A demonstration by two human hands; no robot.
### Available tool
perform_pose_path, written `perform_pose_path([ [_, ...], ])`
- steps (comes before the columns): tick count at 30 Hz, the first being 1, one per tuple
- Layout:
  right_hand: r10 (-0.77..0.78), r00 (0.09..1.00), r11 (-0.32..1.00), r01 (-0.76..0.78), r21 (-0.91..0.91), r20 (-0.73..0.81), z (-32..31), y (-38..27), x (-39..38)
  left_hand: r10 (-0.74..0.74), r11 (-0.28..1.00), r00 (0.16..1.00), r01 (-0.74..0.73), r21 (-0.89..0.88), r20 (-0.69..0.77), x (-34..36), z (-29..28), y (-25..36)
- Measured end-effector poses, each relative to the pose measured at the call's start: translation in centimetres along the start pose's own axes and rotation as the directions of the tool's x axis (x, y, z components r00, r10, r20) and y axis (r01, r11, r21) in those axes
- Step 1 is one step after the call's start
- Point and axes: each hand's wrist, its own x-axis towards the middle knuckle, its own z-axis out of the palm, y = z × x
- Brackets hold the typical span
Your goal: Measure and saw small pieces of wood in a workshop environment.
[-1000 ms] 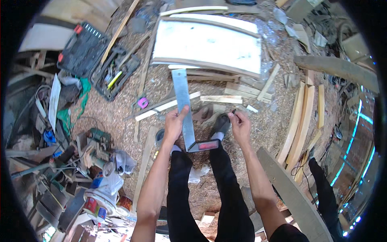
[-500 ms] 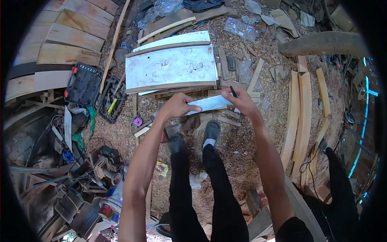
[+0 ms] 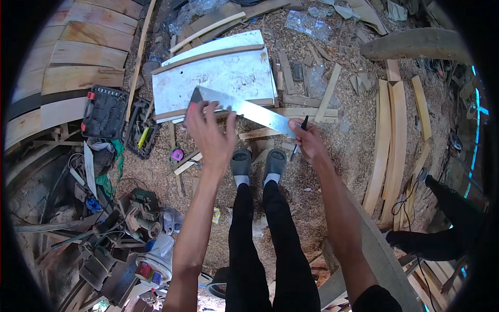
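Note:
A metal square's long shiny blade [image 3: 252, 112] lies slanted in front of me over the white boards [image 3: 210, 73], its black and red stock [image 3: 194, 101] at the upper left. My left hand [image 3: 210, 135] is at the stock with fingers apart and curved, partly covering it; whether they touch it I cannot tell. My right hand [image 3: 309, 138] grips the blade's right end and also holds a slim black pen or pencil [image 3: 304, 123] upright. Below, my sandalled feet [image 3: 274, 162] stand on wood shavings.
An open toolbox [image 3: 105, 112] and pink tape measure [image 3: 177, 154] lie left. Wood panels [image 3: 88, 52] are upper left, machinery and cans [image 3: 143, 218] lower left. Long wooden strips [image 3: 396, 145] and scattered offcuts [image 3: 327, 91] lie on the ground. A co-worker's dark-clad legs [image 3: 447, 242] show lower right.
The square has turned from upright, then level, to a slant with its stock at upper left. My left hand moved from gripping the blade to the stock, fingers loosened. The co-worker's legs shifted.

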Motion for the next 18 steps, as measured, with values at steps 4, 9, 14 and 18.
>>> perform_pose_path([
  [4,-0.019,1.0,0.984,0.018,0.176,0.004,0.5,0.4,0.5,0.107,0.994,0.992,-0.104,-0.044,0.069,-0.4,2.9,1.7],
  [9,-0.008,1.0,0.97,0.013,0.242,-0.021,0.5,1.2,1.5,0.007,0.998,1.0,-0.006,-0.065,0.022,-0.9,4.2,0.8],
  [14,-0.017,1.0,0.974,0.018,0.224,-0.006,0.9,1.4,2.3,0.12,0.989,0.988,-0.111,-0.093,0.097,0.1,5.7,1.3],
  [18,-0.011,1.0,0.978,0.005,0.208,0.027,0.2,1.4,3.2,0.261,0.963,0.944,-0.24,-0.123,0.2,0.7,6.9,0.9],
])
